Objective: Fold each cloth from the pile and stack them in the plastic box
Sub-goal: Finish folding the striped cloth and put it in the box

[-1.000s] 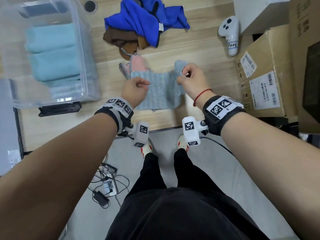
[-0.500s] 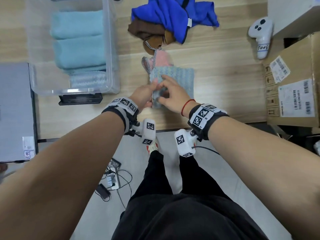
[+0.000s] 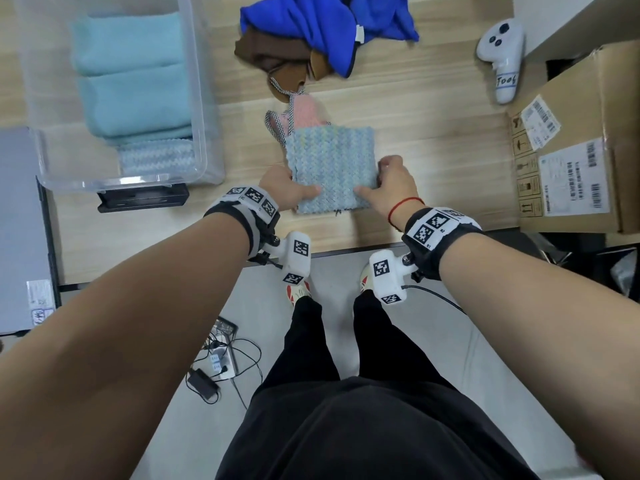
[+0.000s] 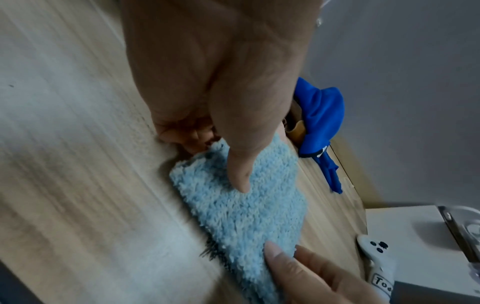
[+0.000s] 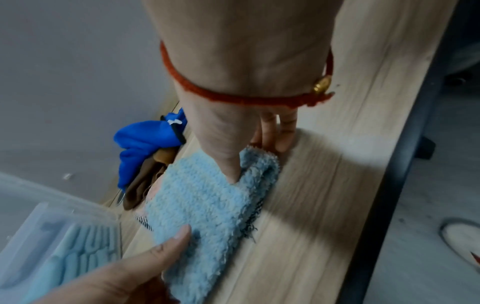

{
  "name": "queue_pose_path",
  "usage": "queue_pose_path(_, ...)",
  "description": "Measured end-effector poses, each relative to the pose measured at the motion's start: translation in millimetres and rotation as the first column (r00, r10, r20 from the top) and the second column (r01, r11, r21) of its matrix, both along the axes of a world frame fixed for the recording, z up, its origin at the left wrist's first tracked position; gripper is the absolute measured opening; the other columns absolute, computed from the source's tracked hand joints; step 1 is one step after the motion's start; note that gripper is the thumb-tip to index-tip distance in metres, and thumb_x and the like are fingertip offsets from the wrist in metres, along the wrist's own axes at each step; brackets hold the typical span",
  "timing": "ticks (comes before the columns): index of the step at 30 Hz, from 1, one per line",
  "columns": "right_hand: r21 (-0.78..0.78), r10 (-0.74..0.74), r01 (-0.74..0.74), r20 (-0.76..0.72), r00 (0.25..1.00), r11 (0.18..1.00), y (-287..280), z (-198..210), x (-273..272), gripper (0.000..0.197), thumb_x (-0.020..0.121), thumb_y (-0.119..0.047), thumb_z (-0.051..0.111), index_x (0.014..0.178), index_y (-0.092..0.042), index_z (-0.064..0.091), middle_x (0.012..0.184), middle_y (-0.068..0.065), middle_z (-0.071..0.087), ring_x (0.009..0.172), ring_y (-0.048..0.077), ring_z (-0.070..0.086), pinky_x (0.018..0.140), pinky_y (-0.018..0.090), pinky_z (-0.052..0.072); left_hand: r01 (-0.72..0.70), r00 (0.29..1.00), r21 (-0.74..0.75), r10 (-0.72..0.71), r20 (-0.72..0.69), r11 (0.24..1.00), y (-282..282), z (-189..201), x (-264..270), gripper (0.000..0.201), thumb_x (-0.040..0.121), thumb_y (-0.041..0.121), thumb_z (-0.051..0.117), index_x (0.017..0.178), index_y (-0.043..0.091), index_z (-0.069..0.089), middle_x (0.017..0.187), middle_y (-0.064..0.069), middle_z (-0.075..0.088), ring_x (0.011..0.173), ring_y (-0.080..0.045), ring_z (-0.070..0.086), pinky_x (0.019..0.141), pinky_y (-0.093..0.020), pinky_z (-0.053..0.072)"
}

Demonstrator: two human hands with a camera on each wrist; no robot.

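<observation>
- My left hand (image 3: 282, 190) pinches the near left edge of the folded light blue cloth (image 3: 332, 168), thumb on top and fingers tucked under its side.
- My right hand (image 3: 389, 183) pinches the near right edge the same way, thumb pressing into the pile, fingers curled down past the edge.
- The cloth lies on the desk (image 3: 433, 133) between my hands, close to the near edge. It is a thick, shaggy rectangle of several layers, with a few dark threads fraying at its near corner.
- I judge this one as good as folded; it still has to go into the plastic box (image 3: 204, 133) to my left.
- The box already holds folded teal towels (image 3: 133, 81) and a light blue cloth like mine at its near end.
- Left to do: the pink cloth (image 3: 304, 112) touching my cloth's far edge, then the brown cloth (image 3: 273, 51) and the blue cloth (image 3: 311, 22) heaped beyond.
</observation>
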State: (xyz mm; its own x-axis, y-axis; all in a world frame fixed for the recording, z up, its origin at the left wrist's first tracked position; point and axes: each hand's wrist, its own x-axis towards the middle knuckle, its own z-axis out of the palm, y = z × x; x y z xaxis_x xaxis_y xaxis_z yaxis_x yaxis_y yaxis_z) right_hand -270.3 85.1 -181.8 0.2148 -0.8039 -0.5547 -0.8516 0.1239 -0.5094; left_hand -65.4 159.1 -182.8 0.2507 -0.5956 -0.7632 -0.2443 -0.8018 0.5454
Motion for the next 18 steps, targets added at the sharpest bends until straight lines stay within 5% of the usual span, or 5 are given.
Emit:
queue_pose_path(3,0.112,-0.075,0.073,0.016,0.997,0.991,-0.8,-2.8,1.2,0.039,0.079,-0.041,0.073,0.106,-0.014,0.062,0.095,0.0,0.066,0.087,0.02,0.063,0.074,0.029,0.049,-0.093,0.993,-0.035,0.09,-0.075,0.995,0.5,7.7,-5.8,0.046,0.076,0.039,0.078,0.112,0.014,0.067,0.113,-0.002,0.069,0.102,-0.021,0.066,0.094,-0.041,0.053)
queue_pose_path(6,0.149,-0.161,0.142,0.13,0.978,0.979,-6.1,2.6,3.0,0.021,0.079,-0.034,0.07,0.082,-0.019,0.055,0.083,0.002,0.063,0.079,0.024,0.063,0.075,0.037,0.053,-0.185,0.974,-0.071,0.173,-0.148,0.98,0.5,19.3,-8.2,0.041,0.081,0.031,0.076,0.116,0.015,0.063,0.116,-0.003,0.068,0.104,-0.019,0.066,0.096,-0.041,0.052)
queue_pose_path(10,0.166,-0.252,0.207,0.336,0.908,0.964,-14.3,24.9,1.7,0.021,0.076,-0.03,0.068,0.08,-0.025,0.048,0.098,0.013,0.07,0.09,0.032,0.068,0.08,0.045,0.054,-0.288,0.952,-0.177,0.263,-0.154,0.941,-8.6,44.4,-14.1,0.015,0.082,0.016,0.075,0.089,0.018,0.062,0.098,-0.001,0.07,0.09,-0.017,0.068,0.09,-0.039,0.055)
queue_pose_path(14,0.146,-0.288,0.248,0.499,0.817,0.958,-26.8,52.3,-7.2,0.022,0.08,-0.019,0.067,0.081,-0.023,0.046,0.102,0.021,0.07,0.092,0.035,0.069,0.079,0.053,0.057,-0.324,0.946,-0.355,0.294,-0.136,0.877,-23.3,75.6,-23.0,0.046,0.068,0.023,0.082,0.089,0.022,0.041,0.108,-0.019,0.064,0.095,-0.029,0.068,0.084,-0.05,0.056)
queue_pose_path(18,0.105,-0.32,0.318,0.562,0.762,0.942,-39.5,80.2,-38.6,0.024,0.088,-0.01,0.066,0.084,-0.021,0.045,0.091,0.007,0.069,0.078,0.016,0.07,0.068,0.033,0.059,-0.245,0.962,-0.465,0.155,-0.224,0.851,-38.6,97.0,-47.4,0.055,0.075,0.008,0.076,0.102,0.021,0.029,0.11,-0.025,0.059,0.091,-0.028,0.066,0.079,-0.049,0.057)
